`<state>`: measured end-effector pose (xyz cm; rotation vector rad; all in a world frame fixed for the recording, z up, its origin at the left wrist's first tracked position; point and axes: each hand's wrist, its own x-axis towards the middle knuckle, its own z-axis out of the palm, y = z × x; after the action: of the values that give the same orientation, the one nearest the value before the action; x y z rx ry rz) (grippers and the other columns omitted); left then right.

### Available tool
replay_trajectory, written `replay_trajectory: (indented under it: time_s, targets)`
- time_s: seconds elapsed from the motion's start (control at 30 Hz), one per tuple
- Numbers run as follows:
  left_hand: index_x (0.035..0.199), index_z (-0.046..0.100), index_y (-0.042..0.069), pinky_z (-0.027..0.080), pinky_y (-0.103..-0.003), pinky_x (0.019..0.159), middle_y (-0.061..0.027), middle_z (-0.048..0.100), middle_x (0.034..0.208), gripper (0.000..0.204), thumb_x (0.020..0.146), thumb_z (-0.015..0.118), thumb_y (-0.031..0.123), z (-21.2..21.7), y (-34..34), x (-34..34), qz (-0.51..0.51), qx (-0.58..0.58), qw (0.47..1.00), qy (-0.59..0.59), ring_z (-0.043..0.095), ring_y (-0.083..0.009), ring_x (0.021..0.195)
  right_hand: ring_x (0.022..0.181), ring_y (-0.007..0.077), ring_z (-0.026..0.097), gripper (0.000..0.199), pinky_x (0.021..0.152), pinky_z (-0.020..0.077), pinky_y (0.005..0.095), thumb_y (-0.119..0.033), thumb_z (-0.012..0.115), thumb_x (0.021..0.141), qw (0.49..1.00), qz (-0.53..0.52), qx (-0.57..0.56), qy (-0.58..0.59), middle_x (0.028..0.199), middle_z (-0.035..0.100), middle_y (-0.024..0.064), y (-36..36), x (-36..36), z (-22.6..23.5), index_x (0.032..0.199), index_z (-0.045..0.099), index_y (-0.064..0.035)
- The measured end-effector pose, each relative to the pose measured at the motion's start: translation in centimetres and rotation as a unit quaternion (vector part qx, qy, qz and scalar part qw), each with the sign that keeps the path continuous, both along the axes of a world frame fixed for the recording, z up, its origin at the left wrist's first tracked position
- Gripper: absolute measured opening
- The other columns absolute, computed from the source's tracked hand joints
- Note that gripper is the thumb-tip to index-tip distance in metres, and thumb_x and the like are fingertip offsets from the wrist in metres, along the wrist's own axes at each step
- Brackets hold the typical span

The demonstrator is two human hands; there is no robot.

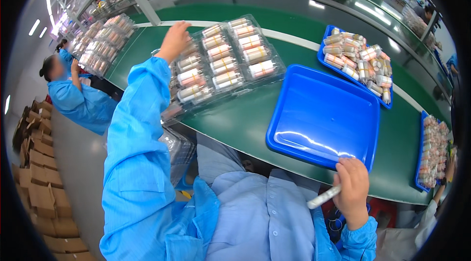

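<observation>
My left hand reaches out to the far left corner of a clear plastic blister tray filled with rows of small white and pink tubes, and rests on its edge. My right hand stays close to my body, closed around one white tube that points left. Just above that hand lies an empty blue plastic tray on the green table.
A second blue tray heaped with tubes sits at the back right, and a third filled one at the right edge. More filled clear trays stand at far left. A person in blue sits left, beside stacked cardboard boxes.
</observation>
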<state>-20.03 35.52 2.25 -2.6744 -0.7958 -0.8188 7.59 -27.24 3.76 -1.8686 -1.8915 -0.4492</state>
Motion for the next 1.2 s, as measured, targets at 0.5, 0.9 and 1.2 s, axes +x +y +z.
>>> replay_trajectory:
  time_s: [0.5,0.9,1.2]
  targets:
    - [0.124,0.062,0.005,0.038,-0.053,0.113,-0.0128,0.064,0.118,0.049,0.079,0.075,0.019,-2.7,-41.0,8.2,-0.357,-0.144,0.920,0.077,0.059,-0.0303,0.118,0.086,0.0287,0.064,0.028,0.074,0.0519,0.0415,-0.011,0.072,0.082,0.995,-0.064,-0.071,0.001,0.092,0.064,0.0126,-3.4,-1.4,-1.6,0.105,0.065,0.0021]
    - [0.097,0.074,0.015,0.033,-0.058,0.117,0.0028,0.067,0.094,0.020,0.078,0.071,0.008,0.0,-36.9,6.0,-0.351,-0.001,0.935,-0.059,0.065,-0.0157,0.093,0.138,0.0389,0.047,0.058,0.115,0.0319,0.0618,0.006,0.063,0.069,0.991,-0.119,-0.030,0.053,0.140,0.059,0.0101,-10.1,-0.1,-3.2,0.122,0.072,-0.0166]
    - [0.087,0.073,0.016,0.029,-0.057,0.122,0.0016,0.071,0.100,0.016,0.075,0.080,0.008,9.1,-31.2,10.1,-0.377,0.178,0.889,-0.191,0.065,-0.0214,0.113,0.113,0.0327,0.058,0.025,0.093,0.0485,0.0545,-0.009,0.074,0.073,0.975,-0.066,0.164,-0.135,0.111,0.065,0.0078,-4.3,2.7,0.9,0.098,0.073,-0.0112]
